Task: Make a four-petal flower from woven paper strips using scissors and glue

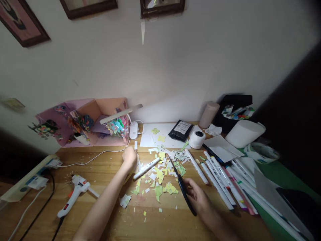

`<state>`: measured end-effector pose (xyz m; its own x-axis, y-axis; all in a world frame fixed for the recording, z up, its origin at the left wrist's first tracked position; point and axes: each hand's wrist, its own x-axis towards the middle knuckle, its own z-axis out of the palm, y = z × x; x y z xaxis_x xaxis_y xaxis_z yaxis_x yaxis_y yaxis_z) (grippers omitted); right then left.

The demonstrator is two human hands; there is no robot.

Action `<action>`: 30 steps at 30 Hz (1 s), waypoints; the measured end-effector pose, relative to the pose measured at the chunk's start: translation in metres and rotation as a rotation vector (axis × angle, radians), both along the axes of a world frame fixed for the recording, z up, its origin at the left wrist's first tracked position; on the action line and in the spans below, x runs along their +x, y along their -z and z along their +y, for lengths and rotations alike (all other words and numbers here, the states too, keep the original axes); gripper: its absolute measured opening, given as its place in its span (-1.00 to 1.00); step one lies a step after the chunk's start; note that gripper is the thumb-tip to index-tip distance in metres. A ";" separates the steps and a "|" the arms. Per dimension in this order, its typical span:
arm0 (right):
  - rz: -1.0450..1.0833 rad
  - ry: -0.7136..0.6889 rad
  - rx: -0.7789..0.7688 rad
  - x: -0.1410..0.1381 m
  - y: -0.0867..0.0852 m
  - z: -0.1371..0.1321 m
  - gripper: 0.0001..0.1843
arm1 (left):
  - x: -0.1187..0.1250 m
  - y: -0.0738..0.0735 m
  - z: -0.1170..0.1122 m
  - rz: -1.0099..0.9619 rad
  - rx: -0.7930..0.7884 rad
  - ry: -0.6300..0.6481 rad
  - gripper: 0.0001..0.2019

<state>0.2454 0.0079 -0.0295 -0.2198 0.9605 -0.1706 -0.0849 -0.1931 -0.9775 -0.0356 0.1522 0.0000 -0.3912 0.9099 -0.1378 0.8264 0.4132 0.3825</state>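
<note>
My right hand (197, 195) is wrapped round the handles of black scissors (184, 190), whose blades point away over a heap of paper scraps. My left hand (129, 156) is closed low over the wooden table, beside white paper strips (135, 145); what its fingers hold, if anything, is hidden. Just right of it lies a white marker (146, 168). Yellow and green paper scraps (159, 192) are strewn between my hands. Behind them, two cut-out paper flowers (162, 138) rest on a white sheet (146, 141).
A glue gun (76, 195) and a power strip (27, 182) are at the left. Pink boxes (110, 103) and a lamp (121, 113) stand behind. Several markers (218, 180) lie to the right, near a white camera (197, 139), a black packet (180, 130) and a tissue roll (244, 133).
</note>
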 end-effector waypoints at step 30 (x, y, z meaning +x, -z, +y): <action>0.204 -0.177 -0.105 -0.017 -0.007 -0.019 -0.39 | 0.078 -0.044 -0.080 -0.780 0.119 0.428 -0.75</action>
<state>0.2283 -0.0109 -0.0226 -0.4224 0.8836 -0.2020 -0.2341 -0.3216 -0.9175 0.0421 0.0721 0.0439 0.1503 0.9816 -0.1176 0.3875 0.0509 0.9205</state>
